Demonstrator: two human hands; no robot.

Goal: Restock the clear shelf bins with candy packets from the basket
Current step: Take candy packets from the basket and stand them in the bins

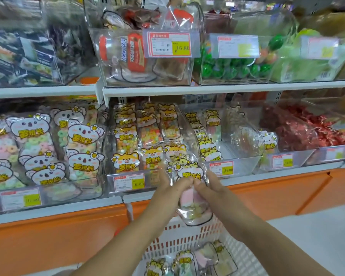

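Price tag (128,182) w/ orange shelf base (48,242) below.

Crinkled, glossy clear plastic film wraps the candy packet (189,176) at the grip. Just below it, the white basket (179,234) is matt slotted plastic. Just above, the shelf bin (191,132) is smooth transparent hard plastic, fronted by a paper price label (128,182); lower left, a smooth orange shelf panel (58,242).

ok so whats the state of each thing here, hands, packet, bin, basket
left hand, pinches the candy packet
right hand, pinches the same packet
candy packet, held upright above the basket
clear bin behind the packet, partly filled, room on its right side
basket, holds several packets
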